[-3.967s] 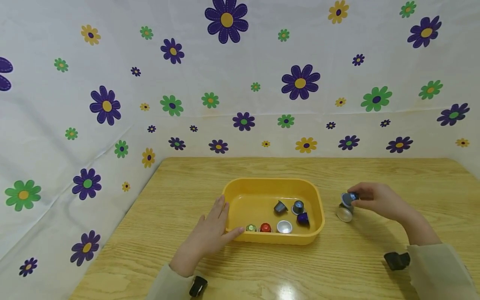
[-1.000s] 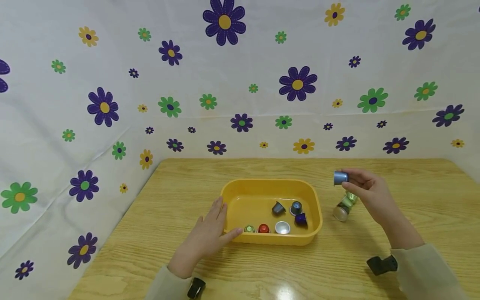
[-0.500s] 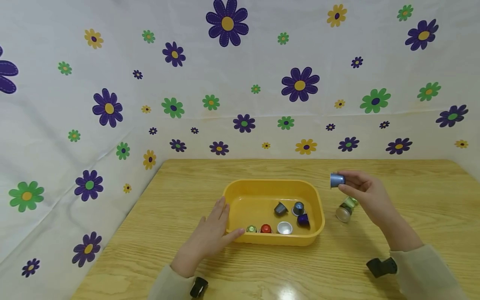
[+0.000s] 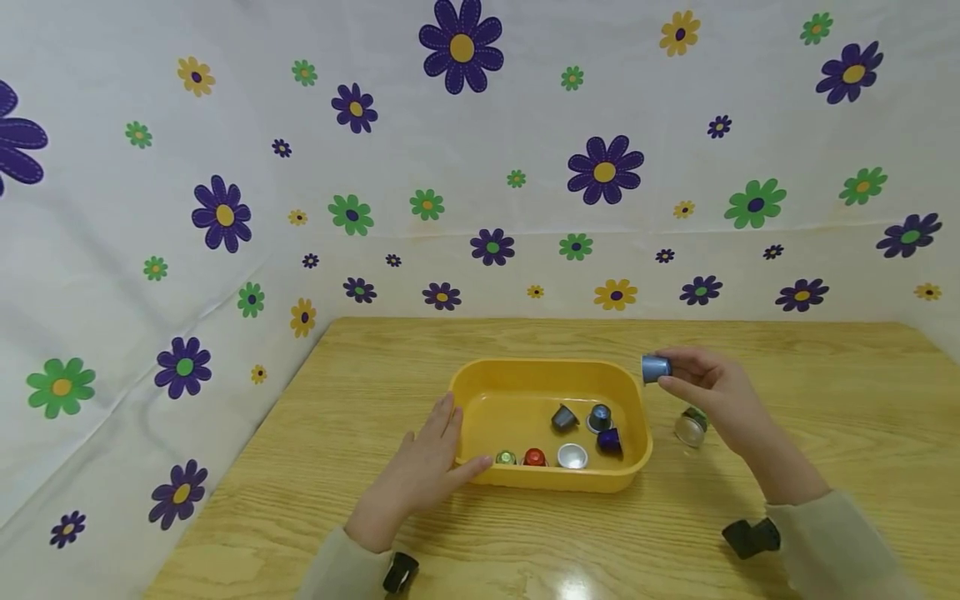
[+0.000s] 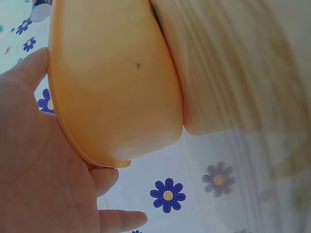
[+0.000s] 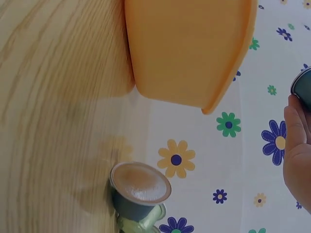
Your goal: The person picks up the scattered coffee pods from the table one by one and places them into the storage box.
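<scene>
My right hand (image 4: 708, 387) pinches a blue coffee capsule (image 4: 656, 368) between thumb and fingers, just past the right rim of the yellow tray (image 4: 480, 477). My left hand (image 4: 420, 467) rests its fairly straight fingers on the tray's left rim; the left wrist view shows the palm against the tray wall (image 5: 112, 87). Inside the tray lie a grey capsule (image 4: 564, 418), a dark blue-topped one (image 4: 600, 417), a purple-blue one (image 4: 609, 441), a silver-white one (image 4: 572, 456), a red one (image 4: 535, 457) and a green one (image 4: 506, 457).
Right of the tray, a dark capsule with a pale lid (image 6: 141, 182) lies on its side on the wooden table (image 4: 337, 417), with a light green capsule (image 6: 138, 224) against it. A white flowered cloth (image 4: 510, 125) stands behind and to the left.
My right hand has lifted the blue capsule off the pile at right and carried it left to the tray's rim. My left hand has stayed on the tray.
</scene>
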A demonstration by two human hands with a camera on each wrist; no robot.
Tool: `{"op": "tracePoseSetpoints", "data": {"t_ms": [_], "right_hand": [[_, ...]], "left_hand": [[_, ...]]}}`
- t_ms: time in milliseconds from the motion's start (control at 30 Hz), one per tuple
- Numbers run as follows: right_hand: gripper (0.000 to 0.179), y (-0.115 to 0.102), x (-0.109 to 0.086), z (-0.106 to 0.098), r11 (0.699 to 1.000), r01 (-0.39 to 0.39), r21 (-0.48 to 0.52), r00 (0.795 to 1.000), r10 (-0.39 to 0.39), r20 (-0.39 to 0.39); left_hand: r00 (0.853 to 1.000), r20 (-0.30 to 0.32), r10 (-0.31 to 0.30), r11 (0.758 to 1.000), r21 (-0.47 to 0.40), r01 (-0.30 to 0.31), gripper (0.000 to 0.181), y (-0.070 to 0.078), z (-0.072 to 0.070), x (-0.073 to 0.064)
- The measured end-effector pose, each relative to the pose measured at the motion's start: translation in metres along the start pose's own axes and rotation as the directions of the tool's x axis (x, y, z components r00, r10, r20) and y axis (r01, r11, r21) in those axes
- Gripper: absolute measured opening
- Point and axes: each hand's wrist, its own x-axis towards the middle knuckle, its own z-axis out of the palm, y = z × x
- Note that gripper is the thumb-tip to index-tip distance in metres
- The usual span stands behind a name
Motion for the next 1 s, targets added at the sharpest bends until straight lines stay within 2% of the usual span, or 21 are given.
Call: {"op": "tracePoseSetpoints", "data": {"t_ms": [533,1000], "right_hand": [[0.040,-0.008,0.011,0.023,0.999,-0.045,-0.006,0.999,0.045,0.031],[0.041,-0.008,0.024,0.044,0.997,-0.072,0.028,0.996,0.070,0.045]], "left_hand": [[1.000,0.000,0.003,1.000,0.001,-0.003,0.088,-0.001,0.000,0.000],[1.000,-0.001,0.005,1.000,0.008,-0.005,0.087,0.001,-0.001,0.000]]}}
